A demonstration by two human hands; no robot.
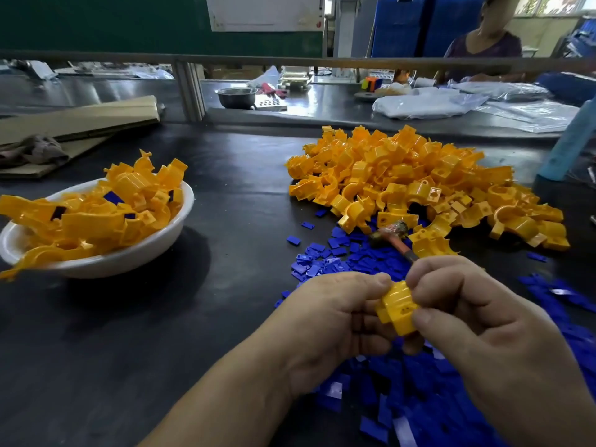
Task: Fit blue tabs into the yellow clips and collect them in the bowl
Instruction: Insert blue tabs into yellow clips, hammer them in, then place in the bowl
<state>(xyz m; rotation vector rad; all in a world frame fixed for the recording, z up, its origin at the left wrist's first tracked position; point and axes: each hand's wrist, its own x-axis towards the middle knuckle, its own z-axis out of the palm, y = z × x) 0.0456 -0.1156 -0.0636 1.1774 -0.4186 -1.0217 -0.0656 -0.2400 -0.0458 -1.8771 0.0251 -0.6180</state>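
Yellow clip (399,309) held above the tabletop (225,317) between both hands, low and right of centre. Left hand (325,330): grip clamped on the clip's left side, thumb tip on its upper edge, fingers curled beneath. Right hand (477,321): grip clamped on the clip's right side, thumb on the lower right corner, forefinger bent over the top. Whether a blue tab sits in this clip: cannot tell.

Loose blue tabs (380,395) spread flat on the tabletop directly under and around the hands, running to the right edge of view. Small hammer (395,235) with orange handle lies just beyond the hands, between the tabs and a large heap of yellow clips (416,182) at right rear.

White bowl (106,258), left, well apart from the hands: piled above the rim with yellow clips, several showing dark blue tabs; some overhang the left rim.

Open dark tabletop between bowl and hands, also in the near left. Flattened cardboard (77,121) and a rag (32,151) at far left. Metal rail (290,62) bounds the rear; beyond it a metal bowl (236,97), plastic bags (451,103), another person (483,46) seated.
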